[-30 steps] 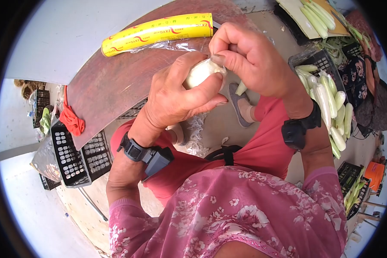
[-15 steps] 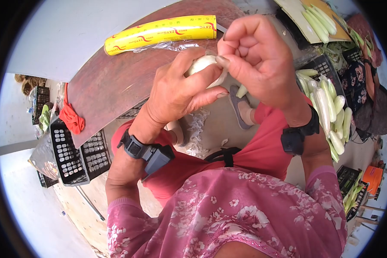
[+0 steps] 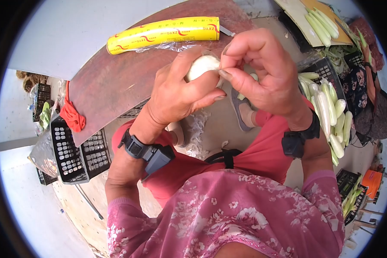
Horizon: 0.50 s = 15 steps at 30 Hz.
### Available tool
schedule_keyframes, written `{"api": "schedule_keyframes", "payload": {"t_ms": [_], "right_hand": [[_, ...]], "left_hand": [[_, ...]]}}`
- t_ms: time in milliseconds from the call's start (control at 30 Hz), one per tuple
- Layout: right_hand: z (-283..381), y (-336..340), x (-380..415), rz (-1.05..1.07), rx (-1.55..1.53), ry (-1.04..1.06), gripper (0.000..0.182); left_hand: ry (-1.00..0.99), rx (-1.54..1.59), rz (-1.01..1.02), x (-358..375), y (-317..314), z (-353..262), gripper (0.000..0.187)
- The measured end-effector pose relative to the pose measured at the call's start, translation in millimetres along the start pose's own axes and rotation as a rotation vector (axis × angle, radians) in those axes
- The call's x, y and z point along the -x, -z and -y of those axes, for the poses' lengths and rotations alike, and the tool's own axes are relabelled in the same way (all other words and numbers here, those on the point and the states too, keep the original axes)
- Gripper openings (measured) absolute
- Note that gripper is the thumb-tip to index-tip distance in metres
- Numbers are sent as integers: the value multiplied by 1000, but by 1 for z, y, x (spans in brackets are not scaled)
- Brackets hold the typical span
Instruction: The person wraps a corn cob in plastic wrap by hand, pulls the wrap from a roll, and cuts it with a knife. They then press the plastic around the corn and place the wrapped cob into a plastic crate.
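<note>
A pale, whitish vegetable (image 3: 201,68) with a smooth rounded end shows between the fingers of my left hand (image 3: 176,84), which is wrapped round it. Its full length and exact kind are hidden. At its right edge, my right hand (image 3: 264,75) has its thumb and index fingertip pinched together. Whatever lies in that pinch is too small to make out. Both hands are raised near the edge of the reddish table (image 3: 129,86). Behind them, a yellow printed roll of cling film (image 3: 163,35) lies on the table, with loose clear film along its front.
A knife-like metal blade (image 3: 226,31) lies by the roll's right end. Pale green vegetables (image 3: 331,107) fill a black crate at right; several more rest on a board (image 3: 305,19). A red cloth (image 3: 73,117) hangs left above a black crate (image 3: 66,150). Another person (image 3: 367,90) is at far right.
My right hand has lowered slightly, and its index finger has closed toward the thumb beside the pale vegetable. The left hand keeps its hold with little movement.
</note>
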State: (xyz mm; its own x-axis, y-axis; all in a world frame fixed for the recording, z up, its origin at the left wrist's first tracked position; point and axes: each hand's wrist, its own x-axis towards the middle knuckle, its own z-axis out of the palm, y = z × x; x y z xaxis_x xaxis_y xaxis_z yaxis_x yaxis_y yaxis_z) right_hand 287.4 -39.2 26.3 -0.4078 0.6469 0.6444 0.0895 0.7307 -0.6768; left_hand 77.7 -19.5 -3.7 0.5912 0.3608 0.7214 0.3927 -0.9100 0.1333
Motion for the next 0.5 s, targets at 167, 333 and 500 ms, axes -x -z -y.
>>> {"api": "schedule_keyframes", "payload": {"t_ms": [167, 333, 500], "right_hand": [[1, 6, 0, 45, 68, -1, 30], [6, 12, -3, 60, 78, -8, 31], [5, 15, -3, 45, -149, -136, 35]], "left_hand": [[-12, -63, 35, 0, 2, 0, 37], [-69, -99, 13, -3, 2, 0, 39], [-129, -60, -57, -4, 3, -2, 44]]}}
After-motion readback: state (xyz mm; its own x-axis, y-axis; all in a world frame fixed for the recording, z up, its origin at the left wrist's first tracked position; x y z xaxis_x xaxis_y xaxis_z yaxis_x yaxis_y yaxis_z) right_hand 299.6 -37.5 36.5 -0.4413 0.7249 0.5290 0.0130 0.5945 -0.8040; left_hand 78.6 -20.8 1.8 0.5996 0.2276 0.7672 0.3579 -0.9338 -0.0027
